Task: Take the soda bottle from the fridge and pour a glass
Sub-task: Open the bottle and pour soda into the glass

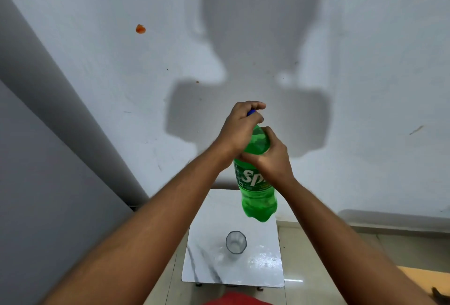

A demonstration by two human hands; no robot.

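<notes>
Counter [263, 273]: a small white marbled top stood nearest, low in the view, on a tiled floor.
Glass [236, 245]: it sat upright and looked empty on the counter, well below the bottle and a little to its left.
Soda bottle [257, 195]: it was held in the air above the counter's far part, not resting on anything; its long axis ran close to upright, cap end up and tipped slightly away.
Label: white letters "Sp" showed on the green band; the rest was hidden by the right hand. Smaller print was too blurred to read.
Right hand [274, 158]: its grip was wrapped round the bottle's shoulder, carrying it.
Left hand [239, 125]: its grip was curled over the blue cap [251, 112], the farther and higher of the two.
Key relation: the cap sat directly under the left hand's fingers, on the bottle's axis, so it probably had to be twisted off before tilting toward the glass.
Wall [97, 61]: pale, with an orange spot [140, 29] and shadows.
</notes>
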